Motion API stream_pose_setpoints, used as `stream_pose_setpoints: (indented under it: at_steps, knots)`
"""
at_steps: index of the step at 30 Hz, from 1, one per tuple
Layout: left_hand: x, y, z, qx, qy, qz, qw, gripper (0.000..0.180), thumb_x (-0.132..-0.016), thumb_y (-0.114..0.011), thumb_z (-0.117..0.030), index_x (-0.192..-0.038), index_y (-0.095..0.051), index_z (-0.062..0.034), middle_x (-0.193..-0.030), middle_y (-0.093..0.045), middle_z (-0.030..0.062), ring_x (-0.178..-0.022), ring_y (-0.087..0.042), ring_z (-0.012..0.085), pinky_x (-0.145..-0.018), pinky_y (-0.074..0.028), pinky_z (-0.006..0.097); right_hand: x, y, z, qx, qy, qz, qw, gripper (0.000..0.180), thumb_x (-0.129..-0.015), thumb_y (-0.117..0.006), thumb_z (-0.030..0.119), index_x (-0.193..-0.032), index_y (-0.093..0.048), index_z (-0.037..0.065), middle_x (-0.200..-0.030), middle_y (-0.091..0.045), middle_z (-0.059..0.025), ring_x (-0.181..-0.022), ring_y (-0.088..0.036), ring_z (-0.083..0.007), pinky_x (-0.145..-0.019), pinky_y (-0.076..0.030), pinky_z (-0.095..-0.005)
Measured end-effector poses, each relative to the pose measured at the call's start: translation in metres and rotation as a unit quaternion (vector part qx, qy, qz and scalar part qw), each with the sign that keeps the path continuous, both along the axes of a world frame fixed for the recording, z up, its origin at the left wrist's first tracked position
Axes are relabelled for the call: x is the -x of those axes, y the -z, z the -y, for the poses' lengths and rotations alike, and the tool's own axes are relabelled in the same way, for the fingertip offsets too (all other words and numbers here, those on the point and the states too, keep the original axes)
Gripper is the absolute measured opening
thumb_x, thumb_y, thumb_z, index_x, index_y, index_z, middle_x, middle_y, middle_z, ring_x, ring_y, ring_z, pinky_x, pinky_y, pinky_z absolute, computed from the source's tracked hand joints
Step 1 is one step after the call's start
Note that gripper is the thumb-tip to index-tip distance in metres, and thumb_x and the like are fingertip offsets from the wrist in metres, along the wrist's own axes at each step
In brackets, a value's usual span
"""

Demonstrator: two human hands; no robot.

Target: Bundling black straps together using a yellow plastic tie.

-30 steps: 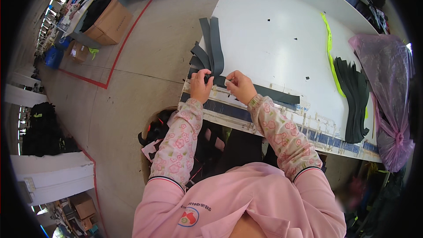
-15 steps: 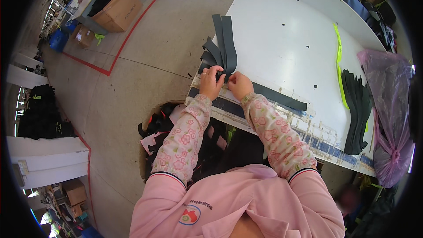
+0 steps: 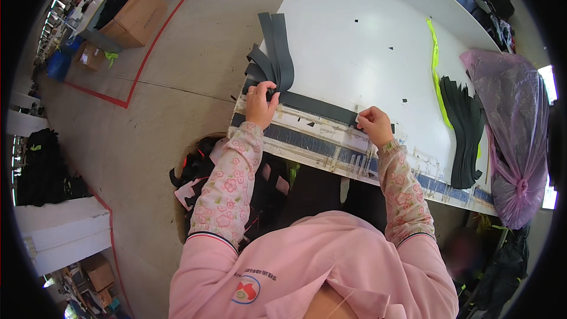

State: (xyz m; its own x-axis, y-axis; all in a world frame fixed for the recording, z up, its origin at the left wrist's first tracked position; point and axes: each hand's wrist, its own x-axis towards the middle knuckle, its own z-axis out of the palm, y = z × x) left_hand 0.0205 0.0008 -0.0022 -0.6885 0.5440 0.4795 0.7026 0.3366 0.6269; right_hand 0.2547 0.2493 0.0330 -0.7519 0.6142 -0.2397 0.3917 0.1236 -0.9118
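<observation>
A dark grey strip [image 3: 322, 106] lies flat along the front part of the white table. My left hand [image 3: 260, 105] is closed at its left end, gripping the dark grey strips [image 3: 282, 53] that fan up and back from there. Further right, my right hand [image 3: 375, 126] is pinched over the flat strip near its right end. Something small and pale shows at those fingertips, too small to name. Both forearms wear floral sleeve covers.
A bundle of black strips [image 3: 459, 136] and a bright yellow-green band [image 3: 436, 65] lie on the table's right side [image 3: 413, 88]. Beyond hangs a pink plastic bag [image 3: 511, 118]. Below the front edge is a container of dark pieces [image 3: 204, 165]. A cardboard box [image 3: 133, 18] stands far left.
My right hand has moved right along the strip, away from my left hand, to near its right end. My left hand stays at the bunch of strips. The whole view has shifted slightly.
</observation>
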Motion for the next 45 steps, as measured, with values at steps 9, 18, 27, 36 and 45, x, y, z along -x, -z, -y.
stream_pose_setpoints:
  at_steps: [9,18,27,36,45]
  knots:
    - [-0.002,0.004,-0.002,0.012,-0.007,0.002,1.000,0.026,-0.082,-0.068,-0.013,-0.105,-0.056,-0.0099,-0.095,-0.063,0.0072,-0.089,-0.054,0.0305,-0.079,-0.043,0.041,-0.014,0.007,0.012,-0.158,-0.030,0.026,0.987,0.012,-0.081,-0.065,0.008,-0.086,-0.060,-0.002,-0.071,-0.064,-0.0074,-0.064,-0.061,-0.0125,-0.060,-0.051,-0.0270]
    - [-0.002,0.004,0.000,0.018,-0.011,-0.003,1.000,0.026,-0.082,-0.069,-0.014,-0.104,-0.057,-0.0093,-0.095,-0.062,0.0068,-0.090,-0.053,0.0302,-0.079,-0.043,0.041,-0.014,0.006,0.004,-0.129,-0.085,0.073,0.985,0.012,-0.079,-0.065,0.009,-0.086,-0.062,0.000,-0.071,-0.065,-0.0110,-0.064,-0.065,-0.0195,-0.062,-0.051,-0.0302]
    - [0.009,-0.011,0.002,0.106,0.055,0.007,0.993,0.057,-0.066,-0.084,-0.025,-0.111,-0.054,-0.0096,-0.103,-0.059,0.0104,-0.096,-0.052,0.0332,-0.083,-0.042,0.042,-0.120,-0.002,-0.022,0.075,0.126,-0.051,0.988,0.011,-0.086,-0.065,0.009,-0.090,-0.060,0.001,-0.075,-0.064,-0.0045,-0.065,-0.063,-0.0104,-0.054,-0.047,-0.0231]
    - [0.056,-0.032,-0.022,0.203,0.228,-0.133,0.943,0.040,-0.078,-0.073,-0.025,-0.110,-0.052,-0.0106,-0.089,-0.060,0.0124,-0.081,-0.056,0.0347,-0.074,-0.044,0.044,-0.169,0.014,-0.017,0.221,0.339,-0.162,0.900,0.030,-0.091,-0.063,0.018,-0.114,-0.051,0.002,-0.071,-0.063,-0.0073,-0.045,-0.054,-0.0110,-0.043,-0.047,-0.0242]
    - [0.080,-0.082,-0.079,0.150,0.295,0.270,0.904,0.033,-0.087,-0.065,-0.010,-0.116,-0.049,-0.0102,-0.067,-0.052,-0.0027,-0.059,-0.049,0.0093,-0.053,-0.040,0.025,-0.222,0.026,0.029,0.132,0.368,-0.213,0.896,0.024,-0.091,-0.063,0.017,-0.109,-0.055,0.003,-0.071,-0.061,-0.0053,-0.046,-0.052,-0.0099,-0.043,-0.043,-0.0240]
